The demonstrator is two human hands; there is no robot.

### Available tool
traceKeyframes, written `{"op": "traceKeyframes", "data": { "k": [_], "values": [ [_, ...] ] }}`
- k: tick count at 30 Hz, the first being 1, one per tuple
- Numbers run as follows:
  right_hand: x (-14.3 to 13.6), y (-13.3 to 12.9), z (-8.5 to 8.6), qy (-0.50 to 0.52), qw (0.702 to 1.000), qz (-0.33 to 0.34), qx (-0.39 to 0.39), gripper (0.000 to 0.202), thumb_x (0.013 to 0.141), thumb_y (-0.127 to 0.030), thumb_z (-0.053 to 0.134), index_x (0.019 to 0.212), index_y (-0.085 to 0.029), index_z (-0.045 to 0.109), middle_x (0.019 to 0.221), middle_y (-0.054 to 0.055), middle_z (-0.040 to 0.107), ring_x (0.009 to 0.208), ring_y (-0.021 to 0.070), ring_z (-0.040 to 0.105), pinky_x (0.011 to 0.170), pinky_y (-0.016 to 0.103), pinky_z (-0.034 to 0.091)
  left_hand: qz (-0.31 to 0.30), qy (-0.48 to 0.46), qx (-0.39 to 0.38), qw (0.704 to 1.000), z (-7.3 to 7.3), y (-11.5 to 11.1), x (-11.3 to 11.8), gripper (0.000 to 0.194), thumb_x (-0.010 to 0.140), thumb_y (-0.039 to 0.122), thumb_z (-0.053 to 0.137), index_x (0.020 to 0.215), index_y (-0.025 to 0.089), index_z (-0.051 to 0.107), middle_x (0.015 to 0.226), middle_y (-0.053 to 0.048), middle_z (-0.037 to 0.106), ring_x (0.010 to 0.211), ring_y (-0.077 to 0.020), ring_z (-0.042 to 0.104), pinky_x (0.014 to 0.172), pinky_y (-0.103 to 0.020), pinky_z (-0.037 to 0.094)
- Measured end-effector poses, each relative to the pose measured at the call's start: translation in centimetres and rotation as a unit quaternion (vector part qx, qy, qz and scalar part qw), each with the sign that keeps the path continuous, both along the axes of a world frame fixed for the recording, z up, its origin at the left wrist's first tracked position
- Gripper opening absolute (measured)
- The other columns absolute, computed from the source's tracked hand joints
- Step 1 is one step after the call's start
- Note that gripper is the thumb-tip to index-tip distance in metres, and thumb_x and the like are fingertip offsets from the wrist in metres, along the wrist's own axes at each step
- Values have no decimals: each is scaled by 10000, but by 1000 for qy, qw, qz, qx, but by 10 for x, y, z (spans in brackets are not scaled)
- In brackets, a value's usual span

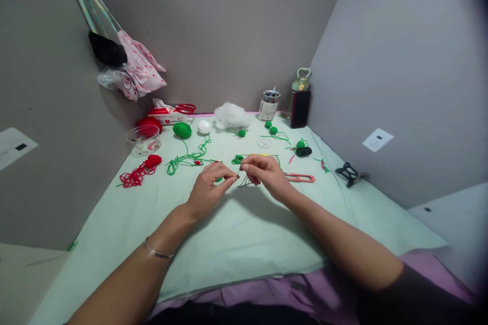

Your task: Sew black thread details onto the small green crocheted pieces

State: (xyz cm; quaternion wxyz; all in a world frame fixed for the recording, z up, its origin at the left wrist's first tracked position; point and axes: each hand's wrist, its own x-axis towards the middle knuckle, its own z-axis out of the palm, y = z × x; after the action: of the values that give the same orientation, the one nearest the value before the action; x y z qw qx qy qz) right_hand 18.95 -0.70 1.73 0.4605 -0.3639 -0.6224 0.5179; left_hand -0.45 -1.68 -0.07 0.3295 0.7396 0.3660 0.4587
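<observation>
My left hand (211,186) is closed in a pinch, thumb against forefinger, on something small and brownish that I cannot make out. Close beside it, my right hand (266,173) pinches a thin dark strand (239,168) that runs down to the left fingertips; whether it is a needle or thread cannot be told. Loops of dark thread (245,183) hang or lie just below the fingers. Behind the hands is a small green yarn piece (237,159). A pair of orange-handled thread snips (301,177) lies partly hidden behind my right hand.
Red yarn (139,175), a green yarn ball (182,130) with loose strands and white stuffing (231,116) lie on the pale cloth (244,244). Farther back stand a tissue box (168,118), a pen cup (269,106) and a phone (300,109). A black claw clip (349,174) lies right.
</observation>
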Motion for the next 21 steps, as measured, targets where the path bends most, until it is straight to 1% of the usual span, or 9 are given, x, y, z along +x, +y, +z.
{"op": "traceKeyframes", "data": {
  "k": [2, 4, 7, 10, 12, 13, 16, 18, 21],
  "values": [
    [0, 2, -2, 17, 999, 10, -26, 236, 839, -387, 699, 782, -162, 657, 519, -54, 497, 477, 75, 413, 470, 215, 321, 21, -16, -12, 1000, -1, 2, 0, 125, 846, 264, 701, 735, 205, 710, 781, -22, 642, 802, -182, 574, 856, -331, 412],
    [-2, 2, -4, 21, 999, 18, -34, 235, 832, -391, 706, 794, -163, 663, 519, -54, 505, 482, 75, 421, 472, 217, 316, 38, -46, -44, 997, -1, 3, -1, 140, 813, 259, 727, 691, 202, 687, 753, -11, 609, 784, -175, 559, 821, -318, 414],
    [-2, 1, -5, 18, 999, 22, -37, 229, 834, -390, 705, 805, -166, 667, 528, -54, 512, 489, 75, 436, 479, 218, 319, 54, -78, -78, 992, -2, 6, -2, 163, 779, 268, 756, 665, 201, 661, 744, 0, 588, 802, -168, 552, 850, -312, 408],
    [-1, 1, -4, 16, 999, 26, -38, 230, 833, -393, 703, 810, -167, 669, 527, -58, 505, 486, 73, 434, 479, 220, 318, 50, -113, -128, 984, -3, 7, -3, 179, 752, 298, 791, 688, 197, 658, 895, -17, 628, 921, -174, 577, 861, -297, 407],
    [-1, 1, -4, 14, 999, 26, -41, 230, 827, -392, 704, 803, -166, 668, 524, -58, 499, 484, 74, 431, 476, 221, 316, 26, -156, -178, 971, -4, 7, -3, 196, 752, 316, 797, 714, 193, 649, 1008, -31, 655, 1002, -180, 589, 861, -289, 415],
    [-1, 2, -4, 11, 999, 25, -42, 230, 823, -390, 705, 797, -165, 666, 522, -58, 496, 481, 74, 429, 474, 221, 314, 14, -179, -201, 963, -4, 7, -3, 206, 757, 323, 795, 725, 192, 639, 1020, -34, 668, 1010, -179, 595, 862, -287, 419],
    [-2, 2, -4, 5, 999, 26, -45, 225, 812, -382, 706, 793, -162, 667, 514, -59, 493, 473, 73, 423, 469, 222, 306, 3, -229, -235, 945, -1, 7, -3, 236, 762, 325, 795, 738, 190, 603, 904, -17, 688, 902, -150, 603, 840, -277, 422],
    [-3, 2, -3, 4, 999, 32, -44, 219, 806, -375, 708, 801, -159, 672, 505, -62, 488, 469, 71, 415, 470, 222, 302, 15, -248, -238, 939, 4, 8, -5, 268, 750, 307, 807, 725, 188, 568, 865, -3, 685, 843, -130, 592, 816, -263, 417],
    [-3, 3, -1, 16, 998, 37, -39, 218, 795, -371, 718, 792, -159, 670, 503, -66, 479, 474, 67, 399, 476, 220, 299, 41, -291, -239, 925, 13, 12, -13, 321, 701, 270, 838, 749, 196, 529, 835, 12, 684, 841, -127, 603, 832, -258, 424]
  ]
}}
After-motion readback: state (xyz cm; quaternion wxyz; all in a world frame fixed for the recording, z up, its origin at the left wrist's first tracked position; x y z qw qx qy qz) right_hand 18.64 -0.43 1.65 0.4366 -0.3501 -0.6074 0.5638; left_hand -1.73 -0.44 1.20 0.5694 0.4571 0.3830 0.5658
